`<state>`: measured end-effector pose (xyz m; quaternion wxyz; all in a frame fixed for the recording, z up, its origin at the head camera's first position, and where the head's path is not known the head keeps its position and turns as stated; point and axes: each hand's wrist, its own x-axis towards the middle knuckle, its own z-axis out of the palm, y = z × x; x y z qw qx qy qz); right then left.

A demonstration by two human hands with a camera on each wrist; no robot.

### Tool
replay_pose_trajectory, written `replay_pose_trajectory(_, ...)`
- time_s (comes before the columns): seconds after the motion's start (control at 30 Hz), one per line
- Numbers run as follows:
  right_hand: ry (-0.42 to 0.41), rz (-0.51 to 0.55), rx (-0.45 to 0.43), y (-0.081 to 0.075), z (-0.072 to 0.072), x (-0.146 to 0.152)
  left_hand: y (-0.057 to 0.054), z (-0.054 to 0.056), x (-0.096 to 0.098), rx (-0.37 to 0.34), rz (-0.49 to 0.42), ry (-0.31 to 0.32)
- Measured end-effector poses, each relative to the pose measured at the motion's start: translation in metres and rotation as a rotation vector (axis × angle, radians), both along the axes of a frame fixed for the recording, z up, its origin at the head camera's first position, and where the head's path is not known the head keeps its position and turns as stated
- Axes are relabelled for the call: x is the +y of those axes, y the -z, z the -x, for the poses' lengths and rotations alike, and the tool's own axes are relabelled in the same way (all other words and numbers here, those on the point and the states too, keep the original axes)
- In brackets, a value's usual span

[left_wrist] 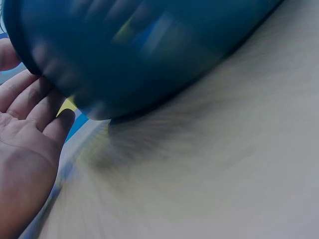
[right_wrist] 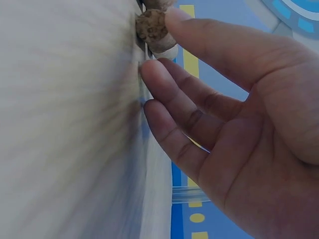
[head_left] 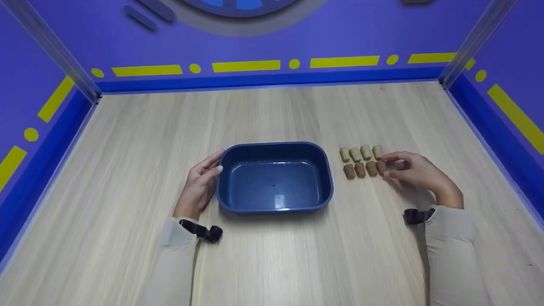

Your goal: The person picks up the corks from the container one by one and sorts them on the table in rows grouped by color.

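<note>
A dark blue rectangular plastic basin (head_left: 274,187) with rounded corners stands on the table with nothing in it. My left hand (head_left: 200,182) holds its left side, thumb at the rim and fingers along the outer wall; the left wrist view shows those fingers (left_wrist: 37,99) against the basin (left_wrist: 149,55). To the right lie two short rows of corks, pale ones (head_left: 366,152) behind and brown ones (head_left: 360,170) in front. My right hand (head_left: 414,172) has thumb and forefinger at the rightmost brown cork (head_left: 381,166). Close up, the thumb touches a speckled cork end (right_wrist: 152,26).
The light wood-grain table (head_left: 276,259) is enclosed by purple and blue panels (head_left: 272,46) at the back and both sides. Black camera mounts (head_left: 208,233) sit on both wrists, over pale sleeves.
</note>
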<state>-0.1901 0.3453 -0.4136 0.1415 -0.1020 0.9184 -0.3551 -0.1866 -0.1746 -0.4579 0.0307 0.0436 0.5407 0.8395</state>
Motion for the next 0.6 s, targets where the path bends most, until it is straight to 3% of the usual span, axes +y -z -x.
replay_pose_trajectory(0.43,0.008,-0.025,0.044,-0.0017,0.0021,0.0025,-0.0003,0.0011,-0.0011,-0.014,-0.034,-0.002)
replay_pose_trajectory(0.6,0.057,-0.01,0.063,-0.0058,0.0023,0.002,-0.0037,0.001,-0.0008,-0.032,-0.052,-0.018)
